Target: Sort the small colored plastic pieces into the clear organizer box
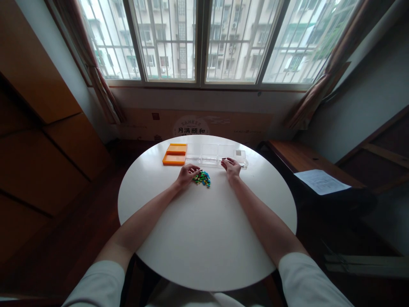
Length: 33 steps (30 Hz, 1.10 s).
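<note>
Small bricks (202,179) lie heaped on our counter (204,238). Our left hand (188,172) is at their edge, fingers narrow; whether it holds one, we cannot tell. Our right hand (232,167) pinches what looks like a small dark piece (223,159) by the clear box (209,150), with the orange tray (174,158) just beside it. A light fingertip pinch should keep the heap from scattering.

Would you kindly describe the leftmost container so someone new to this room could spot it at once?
Start with the round white table below the window. Along its far side, beyond and slightly left of the left hand, lies the orange container. Unlike the colourless clear boxes lined up to its right, it is bright orange, with two sections.
</note>
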{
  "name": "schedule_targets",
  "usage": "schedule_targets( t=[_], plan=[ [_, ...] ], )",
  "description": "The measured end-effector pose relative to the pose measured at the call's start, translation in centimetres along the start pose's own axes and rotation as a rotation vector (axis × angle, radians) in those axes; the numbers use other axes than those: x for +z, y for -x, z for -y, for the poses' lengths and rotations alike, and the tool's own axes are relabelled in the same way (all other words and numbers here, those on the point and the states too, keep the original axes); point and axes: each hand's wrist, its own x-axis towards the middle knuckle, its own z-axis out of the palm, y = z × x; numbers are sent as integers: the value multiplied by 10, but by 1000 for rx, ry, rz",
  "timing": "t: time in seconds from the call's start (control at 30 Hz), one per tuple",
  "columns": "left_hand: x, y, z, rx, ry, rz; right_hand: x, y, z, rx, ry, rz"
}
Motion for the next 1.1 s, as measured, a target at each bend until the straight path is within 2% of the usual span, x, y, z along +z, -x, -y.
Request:
schedule_targets(
  t=[0.1,0.2,0.37,0.5,0.6,0.67,0.8,1.03,1.1],
  plan=[
    [0,0,-1,5,-1,-1,-2,1,-2,-35,6,20],
    [0,0,-2,4,2,0,-1,4,-2,-105,182,116],
    [0,0,-2,-9,-7,-15,8,19,-5,-382,586,447],
    [1,0,2,0,-20,-32,12,32,-9,-543,845,708],
    [1,-1,4,9,-24,-30,12,37,-8,-680,1006,835],
    [1,-1,5,12,-21,-28,12,39,-5,-726,1102,869],
    [1,-1,5,18,-21,-30,13,42,-1,-721,1243,878],
    [0,-1,4,13,-15,-22,15,44,-1,-675,1104,943],
    [0,0,4,5,-15,-24,15,43,-2,-659,1064,922]
  ],
)
